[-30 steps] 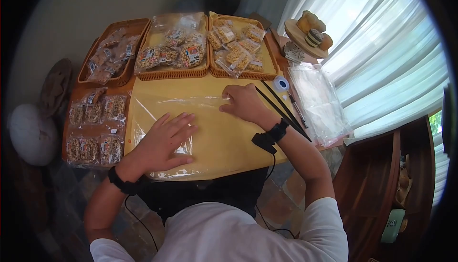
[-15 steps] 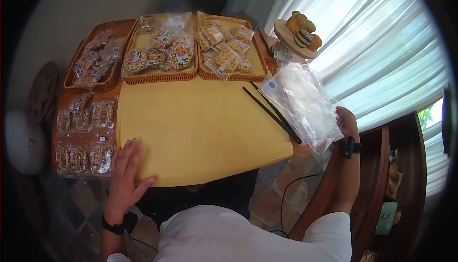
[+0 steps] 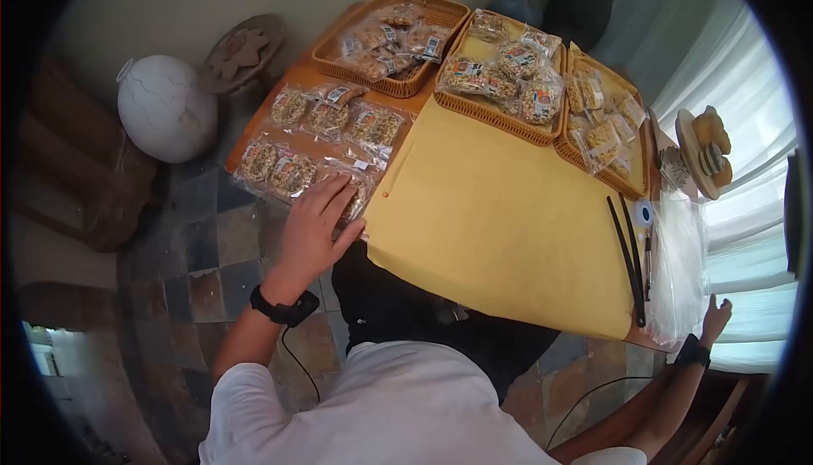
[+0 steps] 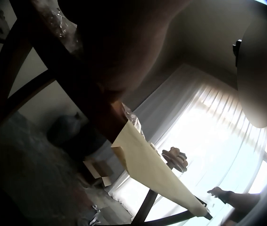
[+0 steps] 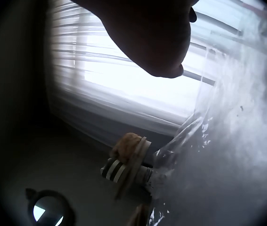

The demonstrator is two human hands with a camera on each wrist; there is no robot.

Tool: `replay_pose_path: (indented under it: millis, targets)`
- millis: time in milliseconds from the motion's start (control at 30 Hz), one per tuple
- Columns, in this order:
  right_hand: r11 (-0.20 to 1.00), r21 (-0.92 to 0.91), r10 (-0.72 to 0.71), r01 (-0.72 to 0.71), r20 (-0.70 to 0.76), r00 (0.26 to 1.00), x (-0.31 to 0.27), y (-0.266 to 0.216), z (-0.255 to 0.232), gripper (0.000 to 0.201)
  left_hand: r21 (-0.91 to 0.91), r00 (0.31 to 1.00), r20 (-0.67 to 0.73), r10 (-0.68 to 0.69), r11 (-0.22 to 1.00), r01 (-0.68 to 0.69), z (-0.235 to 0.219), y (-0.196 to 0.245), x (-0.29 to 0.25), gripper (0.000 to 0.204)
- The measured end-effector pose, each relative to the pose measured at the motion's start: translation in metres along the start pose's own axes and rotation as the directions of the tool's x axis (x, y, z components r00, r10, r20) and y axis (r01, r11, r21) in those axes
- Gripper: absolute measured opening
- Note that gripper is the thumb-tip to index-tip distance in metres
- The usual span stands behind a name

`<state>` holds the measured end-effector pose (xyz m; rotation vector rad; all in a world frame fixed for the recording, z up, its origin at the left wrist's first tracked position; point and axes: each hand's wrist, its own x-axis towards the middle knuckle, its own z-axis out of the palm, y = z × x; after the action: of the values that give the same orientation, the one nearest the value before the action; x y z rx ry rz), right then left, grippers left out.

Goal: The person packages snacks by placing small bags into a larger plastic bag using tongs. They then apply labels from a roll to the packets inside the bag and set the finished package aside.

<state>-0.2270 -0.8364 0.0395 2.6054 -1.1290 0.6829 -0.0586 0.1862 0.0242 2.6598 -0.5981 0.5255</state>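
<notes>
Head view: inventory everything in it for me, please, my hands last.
Table: one, brown, centre
Baskets: three, tan, far side
Basket packs: many, brownish, inside baskets
Loose packs: at least six, brownish, left end
Paper: overlap hides count, yellow, mid-table
Strips: two, black, right side
Roll: one, blue-white, beside strips
Pen: one, dark, beside strips
Clear bags: uncountable, right edge
Bread stand: one, wooden, far right
Pot: one, white, left
Carving: one, brown, beside pot
Vases: two, dark, behind baskets
Curtain: white, right
Floor: multicoloured tiles, below
Shirt: one, white, bottom
Left hand: one, over front packs
Right hand: one, near bags
</notes>
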Motion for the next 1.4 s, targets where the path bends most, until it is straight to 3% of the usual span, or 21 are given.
replay_pose_path:
  millis: [33,167,233,367,433,467,533,600,667,700,733,767,833,900,967,1000,1067,1133,1200,1300,1400]
  targets:
    - [0.995,0.081,-0.041,0.05,-0.117,0.992,0.0,-0.012,-0.009,0.063,0.024,0.997,-0.064,0.036,0.999,-0.035,0.003,-0.002,-0.001,0.04]
    - [0.948,0.196,-0.172,0.251,-0.348,0.921,-0.019,-0.089,-0.038,0.054,0.08,0.979,-0.156,0.13,0.99,-0.118,0.01,-0.017,0.003,0.024]
    - [0.882,0.312,-0.235,0.353,-0.357,0.904,-0.051,-0.161,-0.074,0.049,-0.056,0.981,-0.185,-0.056,0.997,0.046,0.008,-0.008,0.007,0.013]
    - [0.761,0.482,-0.332,0.434,-0.284,0.899,-0.11,-0.271,-0.136,0.042,-0.228,0.963,-0.251,-0.103,0.973,0.044,-0.004,0.009,0.028,0.013]
    - [0.686,0.522,-0.423,0.507,-0.281,0.861,-0.132,-0.314,-0.157,0.039,-0.402,0.95,-0.19,-0.248,0.902,0.155,-0.016,0.023,0.045,0.015]
    - [0.625,0.56,-0.455,0.545,-0.306,0.836,-0.143,-0.332,-0.161,0.04,-0.4,0.949,-0.196,-0.248,0.904,0.154,-0.017,0.021,0.051,0.015]
    - [0.608,0.595,-0.5,0.526,-0.228,0.835,-0.165,-0.361,-0.172,0.041,-0.412,0.983,-0.148,-0.106,0.91,0.036,-0.015,0.013,0.075,0.022]
    - [0.531,0.673,-0.581,0.515,-0.153,0.799,-0.185,-0.386,-0.184,0.042,-0.27,0.972,-0.176,-0.158,0.957,0.106,-0.009,-0.025,0.108,0.04]
    - [0.418,0.676,-0.66,0.607,-0.233,0.715,-0.2,-0.401,-0.179,0.04,-0.014,0.956,-0.154,-0.252,0.968,0.252,-0.007,-0.065,0.143,0.055]
    - [0.395,0.688,-0.682,0.609,-0.224,0.696,-0.206,-0.408,-0.18,0.039,-0.013,0.954,-0.165,-0.25,0.968,0.251,-0.001,-0.082,0.152,0.055]
    - [0.372,0.7,-0.7,0.61,-0.22,0.679,-0.211,-0.413,-0.182,0.039,0.087,0.926,0.02,-0.376,0.924,0.373,0.006,-0.099,0.162,0.059]
    - [0.373,0.698,-0.688,0.612,-0.235,0.687,-0.213,-0.416,-0.184,0.039,0.206,0.848,0.188,-0.495,0.864,0.459,0.007,-0.11,0.174,0.063]
    - [0.334,0.712,-0.698,0.618,-0.254,0.67,-0.22,-0.414,-0.185,0.037,0.231,0.885,0.189,-0.425,0.895,0.38,0.0,-0.115,0.178,0.064]
    - [0.37,0.722,-0.671,0.585,-0.228,0.706,-0.225,-0.402,-0.188,0.037,0.265,0.913,0.222,-0.342,0.922,0.281,-0.013,-0.119,0.172,0.064]
    - [0.414,0.731,-0.646,0.543,-0.185,0.741,-0.236,-0.39,-0.186,0.037,0.085,0.966,0.14,-0.218,0.975,0.207,-0.032,-0.114,0.174,0.064]
    - [0.418,0.751,-0.633,0.51,-0.162,0.757,-0.24,-0.386,-0.185,0.036,0.08,0.967,0.157,-0.202,0.978,0.191,-0.026,-0.107,0.185,0.064]
    - [0.41,0.77,-0.629,0.488,-0.149,0.763,-0.244,-0.389,-0.184,0.036,-0.104,0.978,0.025,-0.208,0.972,0.209,-0.018,-0.097,0.21,0.063]
    - [0.391,0.788,-0.615,0.476,-0.161,0.772,-0.248,-0.395,-0.183,0.033,-0.052,0.983,0.084,-0.162,0.985,0.167,0.016,-0.106,0.238,0.072]
    - [0.396,0.784,-0.613,0.478,-0.163,0.773,-0.249,-0.398,-0.188,0.032,0.278,0.951,0.161,-0.264,0.937,0.213,0.05,-0.109,0.268,0.086]
    - [0.394,0.788,-0.622,0.474,-0.151,0.768,-0.252,-0.399,-0.192,0.031,0.246,0.957,0.111,-0.269,0.94,0.236,0.076,-0.123,0.292,0.094]
    - [0.37,0.81,-0.629,0.455,-0.143,0.765,-0.257,-0.399,-0.189,0.03,0.191,0.966,0.118,-0.232,0.959,0.207,0.05,-0.11,0.283,0.092]
